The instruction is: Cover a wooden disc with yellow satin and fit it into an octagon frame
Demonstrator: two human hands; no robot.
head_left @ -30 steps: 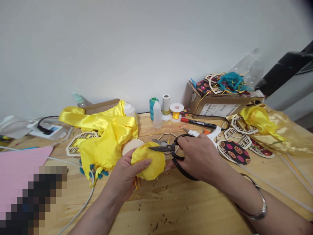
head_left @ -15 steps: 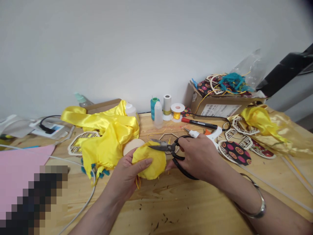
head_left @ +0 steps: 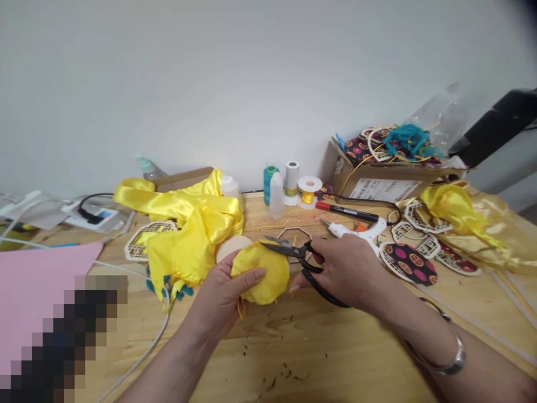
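My left hand (head_left: 224, 296) grips a round disc wrapped in yellow satin (head_left: 262, 273), thumb pressed on its top face. My right hand (head_left: 346, 268) is closed through the black handles of a pair of scissors (head_left: 293, 253); the blades lie nearly closed over the disc's far edge. A bare wooden disc (head_left: 230, 247) rests just behind the wrapped one. A silver bangle (head_left: 455, 358) circles my right wrist. Both hands work low over a wooden table (head_left: 319, 347).
A heap of yellow satin (head_left: 188, 224) lies at left. Thread spools and a small bottle (head_left: 289, 187) stand by the wall. A red marker (head_left: 348, 211), white glue gun (head_left: 361, 229), fretwork pieces (head_left: 413, 263) and a cardboard box (head_left: 386, 179) fill the right. Pink sheet (head_left: 37, 280) at left.
The scissor blades have slid slightly right and closer to the disc's far edge. My left hand keeps its grip. The view has shifted a little.
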